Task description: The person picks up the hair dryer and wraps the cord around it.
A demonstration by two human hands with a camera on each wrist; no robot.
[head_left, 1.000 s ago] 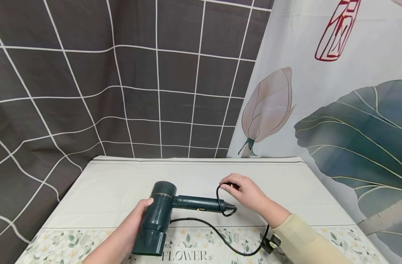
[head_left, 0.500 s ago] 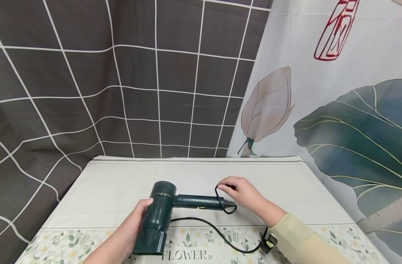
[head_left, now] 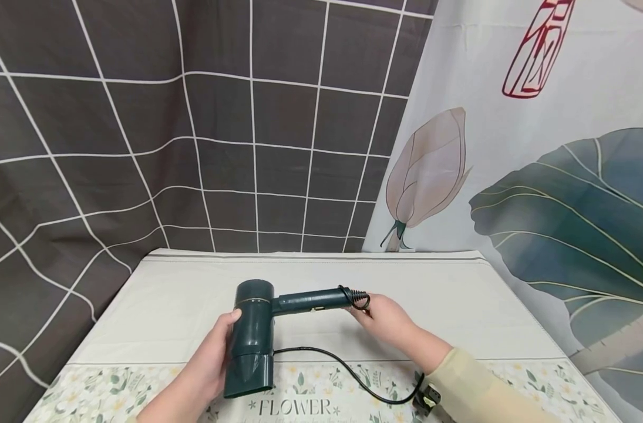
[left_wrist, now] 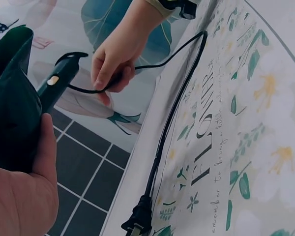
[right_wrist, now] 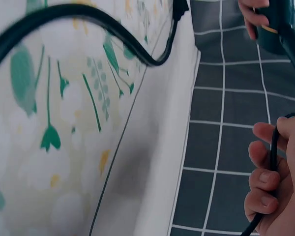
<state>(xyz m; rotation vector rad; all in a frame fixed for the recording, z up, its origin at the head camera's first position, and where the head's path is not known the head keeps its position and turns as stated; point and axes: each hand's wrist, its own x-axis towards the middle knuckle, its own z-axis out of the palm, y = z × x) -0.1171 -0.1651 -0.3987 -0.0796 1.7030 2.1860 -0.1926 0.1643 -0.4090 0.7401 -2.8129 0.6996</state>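
Observation:
A dark green hair dryer (head_left: 252, 335) is held by its body in my left hand (head_left: 215, 352), thumb along the near side. Its handle (head_left: 310, 301) points right, slightly raised. In the head view, a turn of black power cord (head_left: 342, 372) loops over the handle's ribbed end. My right hand (head_left: 387, 320) is just behind and below that end. Curled fingers of the right hand (right_wrist: 280, 182) grip the cord (right_wrist: 274, 147) in the right wrist view. The plug (left_wrist: 137, 221) lies on the table in the left wrist view; the dryer hides it in the head view.
The cord's slack runs across the floral tablecloth (head_left: 300, 376) toward my right sleeve (head_left: 480, 382). A dark device (head_left: 427, 399) sits at that wrist. A dark grid-patterned curtain (head_left: 284, 117) and a pale flower-print curtain (head_left: 490, 247) hang behind the table.
The dryer's handle end has tilted upward and the body has turned more upright. My right hand has moved from above the handle to behind and below it, drawing the cord loop round the handle end.

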